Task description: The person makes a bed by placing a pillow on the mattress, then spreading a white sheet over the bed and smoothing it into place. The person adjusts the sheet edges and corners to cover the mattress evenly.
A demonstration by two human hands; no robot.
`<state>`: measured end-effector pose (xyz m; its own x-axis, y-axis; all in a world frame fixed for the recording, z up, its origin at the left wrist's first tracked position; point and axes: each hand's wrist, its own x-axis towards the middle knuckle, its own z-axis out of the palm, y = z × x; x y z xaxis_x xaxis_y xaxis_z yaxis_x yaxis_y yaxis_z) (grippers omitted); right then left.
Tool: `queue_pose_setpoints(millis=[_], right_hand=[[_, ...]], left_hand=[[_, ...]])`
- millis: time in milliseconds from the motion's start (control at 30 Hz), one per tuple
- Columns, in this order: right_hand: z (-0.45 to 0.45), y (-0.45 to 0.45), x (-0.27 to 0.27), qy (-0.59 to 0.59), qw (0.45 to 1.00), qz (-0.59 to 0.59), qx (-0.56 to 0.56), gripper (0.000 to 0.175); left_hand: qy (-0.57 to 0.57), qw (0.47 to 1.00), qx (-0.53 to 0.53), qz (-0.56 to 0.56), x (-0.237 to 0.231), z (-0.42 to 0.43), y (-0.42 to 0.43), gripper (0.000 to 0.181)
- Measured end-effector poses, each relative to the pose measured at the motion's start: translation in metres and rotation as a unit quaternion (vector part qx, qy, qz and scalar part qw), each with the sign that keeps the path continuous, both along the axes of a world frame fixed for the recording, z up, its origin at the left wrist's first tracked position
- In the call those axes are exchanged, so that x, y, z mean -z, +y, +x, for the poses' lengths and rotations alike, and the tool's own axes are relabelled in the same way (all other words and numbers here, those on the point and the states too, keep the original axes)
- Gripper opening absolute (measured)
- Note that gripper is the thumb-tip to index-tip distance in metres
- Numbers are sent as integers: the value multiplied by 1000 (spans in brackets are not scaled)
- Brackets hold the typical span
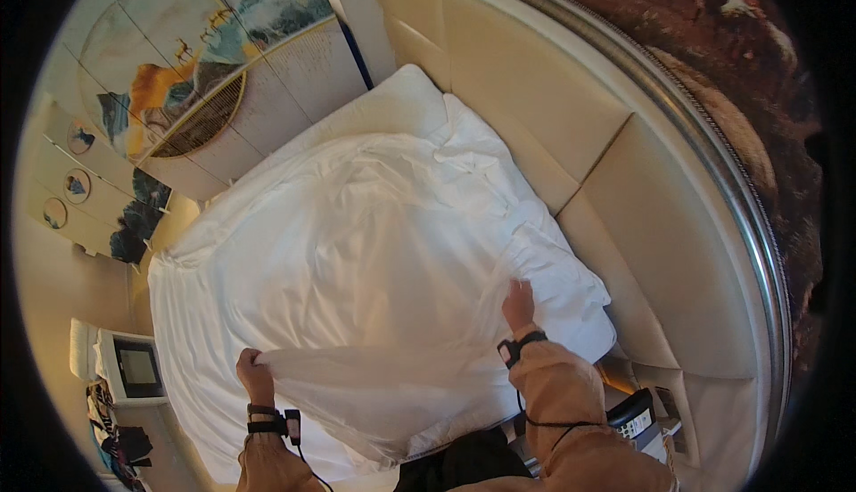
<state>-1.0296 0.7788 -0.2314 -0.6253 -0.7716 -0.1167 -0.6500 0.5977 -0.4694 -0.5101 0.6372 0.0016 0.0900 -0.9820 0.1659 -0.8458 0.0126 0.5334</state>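
Note:
A white bed sheet (374,251) lies wrinkled over a large bed, its near edge lifted off the mattress. At the lower left of the view, my left hand (254,366) grips a corner or edge of this sheet, which stretches taut to the right. My right hand (518,301) is raised over the bed's right part, closed on the sheet's fabric near the headboard side. Under the lifted edge, part of the mattress (448,428) shows. Bunched white bedding (562,278) lies along the headboard. A black strap device sits on each wrist.
A padded beige headboard (602,177) with a metal trim curves along the right. Beside my right sleeve are a black device (632,418) and a bedside stand. Decorated wardrobe doors (221,70) stand behind the bed. A white appliance (134,368) and piled clothes (110,425) are at the left.

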Motion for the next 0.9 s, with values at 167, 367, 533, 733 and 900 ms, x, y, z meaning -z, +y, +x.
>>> queue_pose_setpoints(millis=[167, 367, 533, 733, 900], right_hand=[[-31, -72, 0, 34, 994, -104, 3, 53], [-102, -165, 3, 18, 966, -256, 19, 43], [-123, -222, 27, 0, 993, -115, -6, 26], [-42, -181, 7, -110, 917, -377, -63, 6], [66, -56, -50, -210, 878, -302, -305, 15]], left_hand=[[-127, 979, 120, 108, 89, -28, 9, 12], [-230, 909, 147, 316, 177, -49, 92, 13], [-285, 863, 173, 379, 187, -26, 150, 16], [-266, 769, 68, 578, 166, 0, 178, 26], [-65, 943, 202, 257, 140, -117, 106, 58]])
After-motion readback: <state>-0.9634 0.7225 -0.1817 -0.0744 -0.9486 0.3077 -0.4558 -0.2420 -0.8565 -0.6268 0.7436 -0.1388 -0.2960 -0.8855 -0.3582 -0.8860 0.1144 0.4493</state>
